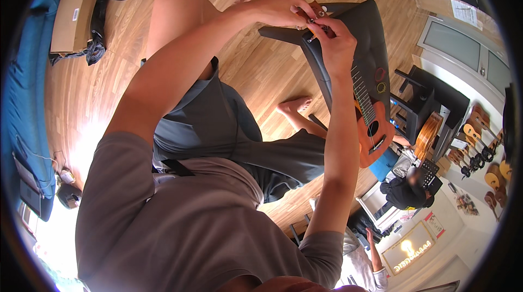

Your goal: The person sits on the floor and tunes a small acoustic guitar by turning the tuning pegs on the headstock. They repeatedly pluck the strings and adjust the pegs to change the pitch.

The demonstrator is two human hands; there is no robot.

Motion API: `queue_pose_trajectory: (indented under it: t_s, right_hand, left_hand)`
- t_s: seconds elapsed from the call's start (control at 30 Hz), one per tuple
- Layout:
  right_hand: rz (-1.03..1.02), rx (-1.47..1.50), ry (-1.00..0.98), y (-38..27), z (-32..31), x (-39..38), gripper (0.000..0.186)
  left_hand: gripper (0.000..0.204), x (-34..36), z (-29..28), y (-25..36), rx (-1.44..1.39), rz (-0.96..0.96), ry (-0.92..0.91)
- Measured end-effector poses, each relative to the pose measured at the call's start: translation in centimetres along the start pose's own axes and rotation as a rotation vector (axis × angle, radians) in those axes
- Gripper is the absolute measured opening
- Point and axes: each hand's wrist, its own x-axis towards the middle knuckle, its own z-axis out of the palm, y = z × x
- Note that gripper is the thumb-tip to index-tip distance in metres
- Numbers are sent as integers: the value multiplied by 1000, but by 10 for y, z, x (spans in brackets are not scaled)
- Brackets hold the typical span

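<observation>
A small brown ukulele (383, 128) lies on a black padded bench (372, 36), its headstock (316, 7) toward the far end and its body nearer me. My left hand (280, 10) is closed at the headstock, thumb and fingers gripping its left side by the tuning pegs. From the other side, my right hand (339, 44) pinches at the same spot, fingertips close to the left ones. Whatever sits between the right fingertips is too small to make out. My right forearm passes over part of the neck and body. A red coil (380, 74) and a yellow coil (381, 87) rest on the bench.
Beyond the bench stands a black chair or stand (425, 93). Another person in black (406, 191) sits at the right with a larger guitar (429, 135). Several instruments hang along the right wall. A cardboard box (72, 17) and a blue sofa (24, 90) are at left.
</observation>
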Motion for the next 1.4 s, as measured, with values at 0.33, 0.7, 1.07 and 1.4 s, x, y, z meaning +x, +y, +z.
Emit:
queue_pose_trajectory:
  t_s: [0.33,0.7,1.07,1.4]
  right_hand:
    - [-50,82,-119,5,-12,3,22]
    - [42,77,-35,0,-7,1,22]
    - [-9,19,-29,3,-8,0,21]
    - [-93,34,-82,4,-9,-1,15]
  left_hand:
    - [43,8,5,-18,-24,60,29]
    - [33,-1,7,-3,111,52,205]
    - [36,3,4,-10,179,76,112]
    - [33,6,6,-14,155,144,128]
